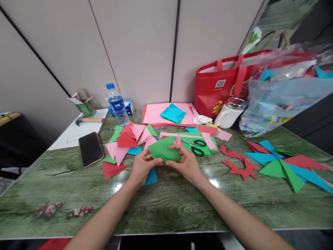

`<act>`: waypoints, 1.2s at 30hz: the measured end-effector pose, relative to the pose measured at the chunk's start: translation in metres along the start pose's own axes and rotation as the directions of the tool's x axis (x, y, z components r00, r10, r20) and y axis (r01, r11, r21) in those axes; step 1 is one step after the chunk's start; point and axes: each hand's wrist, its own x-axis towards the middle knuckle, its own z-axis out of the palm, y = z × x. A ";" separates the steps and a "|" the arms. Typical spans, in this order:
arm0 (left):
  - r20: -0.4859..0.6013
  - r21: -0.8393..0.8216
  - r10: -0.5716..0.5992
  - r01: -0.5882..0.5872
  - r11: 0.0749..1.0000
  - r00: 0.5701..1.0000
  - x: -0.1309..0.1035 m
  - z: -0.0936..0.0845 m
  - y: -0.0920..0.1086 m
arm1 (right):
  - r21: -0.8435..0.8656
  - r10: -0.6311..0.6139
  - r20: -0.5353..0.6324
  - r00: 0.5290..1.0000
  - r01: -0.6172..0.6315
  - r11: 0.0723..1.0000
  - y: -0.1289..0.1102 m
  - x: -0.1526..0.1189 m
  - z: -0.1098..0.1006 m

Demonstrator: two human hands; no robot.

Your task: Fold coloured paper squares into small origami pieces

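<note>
A folded piece of green paper (164, 150) is held up over the table between my two hands. My left hand (142, 167) pinches its left and lower edge, with the thumb along the bottom. At the right side, my right hand (186, 164) grips the same paper with thumb and fingers. Beneath my left hand lies a blue sheet of paper (151, 177). Just behind my right hand, black-handled scissors (197, 147) rest on green and pink paper. Folded red, pink and green pieces (127, 139) are heaped to the left.
At left are a phone (91, 149), a hammer (91, 120) and a water bottle (117, 104). Pink sheets (153, 114) lie at the back. A white mug (229, 114), red bag (208, 86) and plastic bag (273, 104) stand right, behind red (243, 168) and multicoloured (273, 168) folded papers.
</note>
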 end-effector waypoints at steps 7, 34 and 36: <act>-0.071 0.025 0.017 -0.016 1.000 0.997 0.000 -0.001 -0.003 | 0.110 0.015 0.034 0.999 -0.019 0.994 -0.001 -0.001 0.003; -0.174 -0.018 -0.092 0.090 0.996 0.980 -0.001 0.004 -0.007 | -0.039 0.086 0.065 0.994 -0.084 0.996 0.012 0.002 0.001; -0.166 -0.021 -0.099 0.096 0.995 0.981 -0.001 0.004 -0.008 | -0.058 0.097 0.059 0.994 -0.093 0.994 0.012 0.002 0.002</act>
